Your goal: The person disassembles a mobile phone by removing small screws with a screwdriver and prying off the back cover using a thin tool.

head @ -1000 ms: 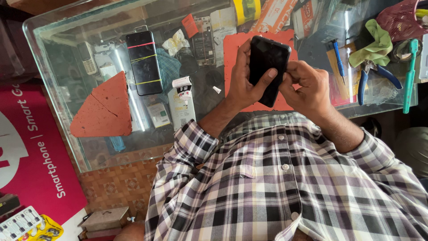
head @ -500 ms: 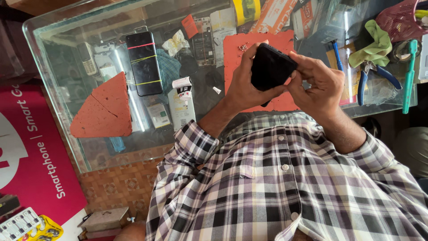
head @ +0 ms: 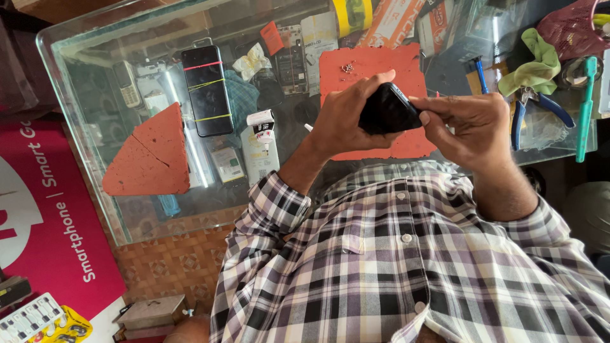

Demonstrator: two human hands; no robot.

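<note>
Both my hands hold a black smartphone point(head: 387, 111) above an orange-red work mat point(head: 375, 67) on a glass counter. My left hand point(head: 343, 121) wraps around the phone's left end from below, thumb on top. The fingertips of my right hand point(head: 470, 127) pinch the phone's right edge. The phone lies nearly flat and tilted, with its dark back or screen toward me. A few small screws point(head: 347, 66) lie on the mat just beyond my left hand.
On the glass counter point(head: 82, 101) are a second black phone with rubber bands point(head: 206, 89), a small glue tube point(head: 262, 126), an orange wedge-shaped pad point(head: 149, 155), blue-handled pliers point(head: 534, 108), a green cloth point(head: 534, 63), a teal tool point(head: 586, 108) and yellow tape point(head: 352, 13).
The phone stood upright in my hands a second ago; I have turned it down to nearly flat, and my right fingers have shifted to its right edge.
</note>
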